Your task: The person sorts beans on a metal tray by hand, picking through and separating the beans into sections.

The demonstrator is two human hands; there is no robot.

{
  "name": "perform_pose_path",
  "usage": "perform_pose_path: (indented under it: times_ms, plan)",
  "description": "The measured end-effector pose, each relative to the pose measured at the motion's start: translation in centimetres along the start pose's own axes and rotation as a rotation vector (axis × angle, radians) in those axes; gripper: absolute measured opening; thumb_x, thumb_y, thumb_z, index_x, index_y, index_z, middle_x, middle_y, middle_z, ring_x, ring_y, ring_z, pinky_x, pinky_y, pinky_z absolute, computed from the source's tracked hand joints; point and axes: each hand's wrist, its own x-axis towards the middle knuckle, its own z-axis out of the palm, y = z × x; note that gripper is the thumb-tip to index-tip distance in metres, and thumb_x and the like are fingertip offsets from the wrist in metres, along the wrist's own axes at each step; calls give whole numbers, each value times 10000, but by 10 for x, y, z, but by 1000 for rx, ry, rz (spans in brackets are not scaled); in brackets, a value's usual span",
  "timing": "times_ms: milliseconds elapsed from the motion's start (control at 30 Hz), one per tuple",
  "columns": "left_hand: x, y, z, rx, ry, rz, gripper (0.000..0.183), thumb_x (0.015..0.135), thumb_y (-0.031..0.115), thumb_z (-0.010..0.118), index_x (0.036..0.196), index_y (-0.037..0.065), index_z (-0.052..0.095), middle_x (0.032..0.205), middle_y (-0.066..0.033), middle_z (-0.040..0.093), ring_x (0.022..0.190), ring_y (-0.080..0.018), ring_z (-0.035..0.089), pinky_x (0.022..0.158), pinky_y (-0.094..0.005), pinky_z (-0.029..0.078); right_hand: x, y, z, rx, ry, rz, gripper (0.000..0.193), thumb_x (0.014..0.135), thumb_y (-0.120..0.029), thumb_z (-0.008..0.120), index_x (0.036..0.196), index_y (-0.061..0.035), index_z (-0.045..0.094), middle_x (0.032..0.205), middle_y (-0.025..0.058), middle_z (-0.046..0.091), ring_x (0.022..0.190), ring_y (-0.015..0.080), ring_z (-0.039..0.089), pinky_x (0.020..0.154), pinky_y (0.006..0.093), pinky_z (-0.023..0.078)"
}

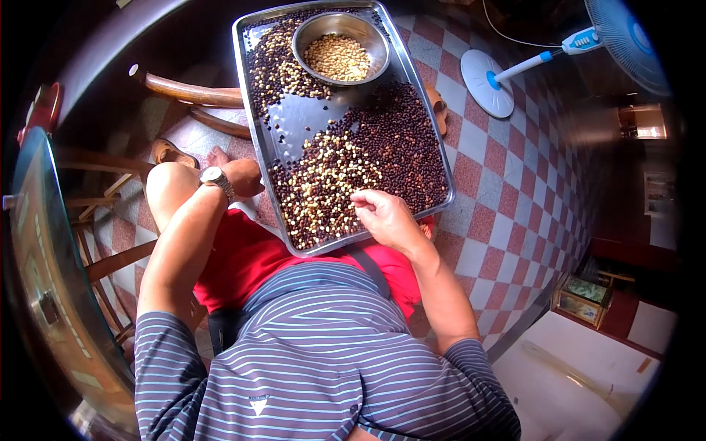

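Firstly, right hand [386,219]: fingertips pinched over dark-and-cream beans [323,180]
Left hand [245,176]: beside rectangular silver metal tray [303,121]; grip unclear
Round steel bowl [378,50]: cream beans [338,59]

Shiny metal tray [301,121], smooth metal bowl [379,48], matt cloth shirt [309,323]

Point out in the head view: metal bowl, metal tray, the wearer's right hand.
Metal bowl [340,24]: head view, bare inner wall, far side.
Metal tray [300,121]: head view, bare patch of its base.
Right hand [388,220]: head view, back of the hand.
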Motion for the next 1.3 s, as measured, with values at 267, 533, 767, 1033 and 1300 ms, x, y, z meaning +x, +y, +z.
perform_pose_path:
  times_ms: [267,533,767,1033,1300]
  plan:
    - [31,-24,58,-167,118,198,316,900,150,557,1190,71,653,1078,-192,692,1026,-331,656,907,-409,518,-1,19,-37,-102,185,113,157,894,-123,649,1011,-41,713,875,163,725,800,280,724,725,365,560]
    - [39,-24,67,-129,226,99,428,876,195,547,1278,49,566,1210,-182,600,1153,-289,551,1009,-367,420,-4,28,-39,-132,10,150,158,902,-131,640,1015,-36,698,876,177,722,805,305,721,731,373,560]
    - [15,-14,26,-370,3,-456,778,748,416,696,1393,80,420,1289,-257,447,1254,-366,409,1063,-440,309,0,5,-39,-101,-40,124,164,894,-160,651,1014,-57,696,856,187,711,802,340,710,715,400,557]
    - [-11,6,-24,-354,-222,-408,1025,731,272,731,1459,-127,129,1463,-386,219,1395,-472,239,1161,-439,224,4,20,-35,-53,-3,244,150,888,-142,649,992,-40,686,797,165,702,729,309,705,669,389,539]
    - [23,-66,182,-509,749,-527,979,640,329,816,1375,-81,316,1430,-308,378,1432,-421,232,1167,-494,193,10,10,-29,-204,-87,38,112,891,-83,647,969,-13,684,746,109,697,638,148,655,610,305,512]
